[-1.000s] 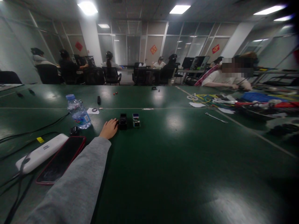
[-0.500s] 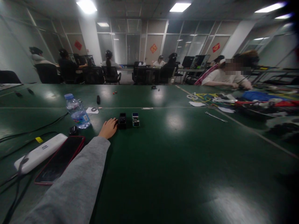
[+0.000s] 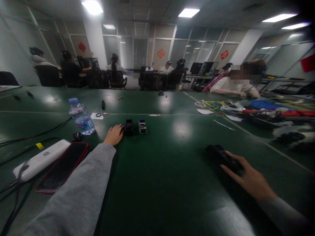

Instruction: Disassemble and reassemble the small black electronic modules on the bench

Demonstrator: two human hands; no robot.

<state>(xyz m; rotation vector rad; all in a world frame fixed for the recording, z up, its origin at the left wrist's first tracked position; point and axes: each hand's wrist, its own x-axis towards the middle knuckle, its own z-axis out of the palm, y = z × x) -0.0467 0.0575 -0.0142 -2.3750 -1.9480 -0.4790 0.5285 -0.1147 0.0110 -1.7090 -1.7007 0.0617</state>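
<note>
My left hand [image 3: 114, 134] lies palm down on the green table, its fingers stretched out. Its fingertips reach the left side of a small black boxy device [image 3: 128, 127]; whether they touch it I cannot tell. Just right of that stands a small circuit board with a screen [image 3: 142, 126]. Over the right part of the table, my right hand [image 3: 248, 175] grips a long black handheld device [image 3: 227, 159] between thumb and fingers. Blur hides its exact kind, and its far end points left and away from me.
Left of my forearm lie a phone [image 3: 64, 167], a white power bank [image 3: 41, 160] and black cables. A water bottle [image 3: 82, 117] stands behind them. A wrench [image 3: 223, 125] and a heap of cables and tools [image 3: 265, 109] lie at the right. One person [image 3: 225, 86] sits beyond the heap.
My right hand has come into view from the right, holding the black handheld device. My left hand stays beside the boxy device. The view has turned slightly to the right.
</note>
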